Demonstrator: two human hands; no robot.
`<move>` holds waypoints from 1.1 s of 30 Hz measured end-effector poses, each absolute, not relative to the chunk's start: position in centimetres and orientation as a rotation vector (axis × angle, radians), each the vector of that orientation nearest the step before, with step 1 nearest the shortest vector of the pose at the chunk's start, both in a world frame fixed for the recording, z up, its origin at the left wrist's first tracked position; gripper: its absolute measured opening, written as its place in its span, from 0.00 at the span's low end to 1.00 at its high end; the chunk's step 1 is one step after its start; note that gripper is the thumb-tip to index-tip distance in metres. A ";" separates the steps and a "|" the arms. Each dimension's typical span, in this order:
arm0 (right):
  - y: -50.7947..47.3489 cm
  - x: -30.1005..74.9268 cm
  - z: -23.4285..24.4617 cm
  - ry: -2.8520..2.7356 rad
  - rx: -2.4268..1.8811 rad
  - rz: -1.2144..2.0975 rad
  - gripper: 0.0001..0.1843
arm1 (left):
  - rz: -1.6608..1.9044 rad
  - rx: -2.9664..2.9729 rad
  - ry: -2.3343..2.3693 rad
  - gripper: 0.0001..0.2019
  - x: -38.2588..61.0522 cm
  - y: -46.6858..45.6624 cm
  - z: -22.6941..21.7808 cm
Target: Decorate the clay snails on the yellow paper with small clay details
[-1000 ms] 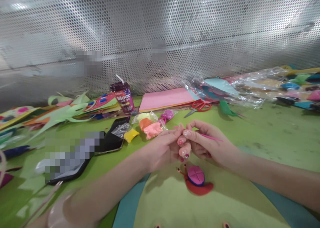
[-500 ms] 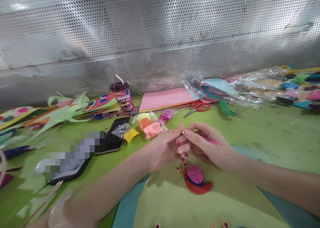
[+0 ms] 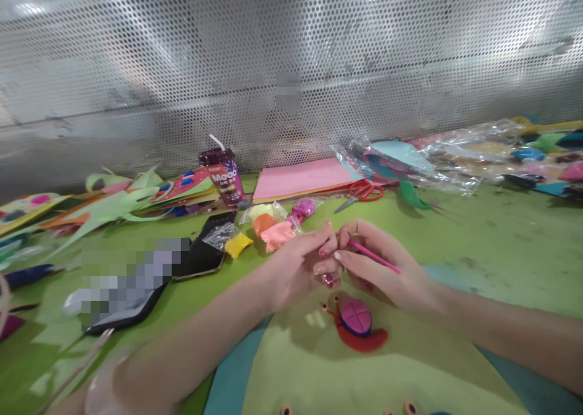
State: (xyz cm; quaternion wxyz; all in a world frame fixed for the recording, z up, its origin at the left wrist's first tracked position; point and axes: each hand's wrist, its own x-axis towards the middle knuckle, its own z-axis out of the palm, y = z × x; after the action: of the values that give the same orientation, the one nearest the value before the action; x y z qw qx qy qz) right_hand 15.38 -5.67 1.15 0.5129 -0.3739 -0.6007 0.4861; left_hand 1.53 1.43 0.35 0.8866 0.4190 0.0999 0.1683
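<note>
Seen from the head camera, two bare forearms reach in from the bottom edge and meet at the middle. The left hand (image 3: 298,266) has its fingers curled in, tips pressed against the other hand. It may be pinching a small bit of clay, but the spot is too blurred to tell. The right hand (image 3: 387,269) is closed around a thin pink stick (image 3: 374,256), which slants up toward the left fingertips. Just below both hands, apart from them, a red clay snail (image 3: 357,325) with a magenta shell lies on a pale green sheet (image 3: 314,366).

Judged from this, the risk is to the snail: a lowered wrist or a dropped stick could dent the soft clay, since the hands work right above it. The stick's point is also close to the left fingertips and could poke them.

The green table (image 3: 478,233) is cluttered. From left to right there are cut paper shapes (image 3: 118,202), a dark phone (image 3: 204,251), small bags of coloured clay (image 3: 268,228), a purple drink cup (image 3: 225,177), a pink paper stack (image 3: 300,178), red-handled scissors (image 3: 362,193) and clear plastic bags (image 3: 437,160). A perforated metal wall (image 3: 291,50) closes off the back.
</note>
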 end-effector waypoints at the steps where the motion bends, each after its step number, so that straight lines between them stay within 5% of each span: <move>1: -5.7 15.4 1.1 -1.442 -0.896 1.174 0.06 | 0.356 0.881 0.207 0.18 1.5 1.4 0.4; 8: -5.5 15.2 0.8 -1.367 -0.945 1.160 0.06 | 0.413 0.963 0.222 0.14 1.6 1.1 0.4; 17: -5.2 15.6 0.6 -1.419 -1.151 0.700 0.04 | 0.624 1.097 0.392 0.09 2.2 1.1 -0.1; 33: -5.0 16.3 0.0 -1.772 -1.328 0.188 0.10 | 0.662 1.260 0.600 0.17 2.0 1.5 -0.2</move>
State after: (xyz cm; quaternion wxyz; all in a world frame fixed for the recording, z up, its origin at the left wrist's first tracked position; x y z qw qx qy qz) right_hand 16.32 -4.99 -0.04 0.4437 -0.5356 -0.7145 0.0760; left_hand 1.96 1.55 -0.21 0.7165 0.5691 0.2710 0.2989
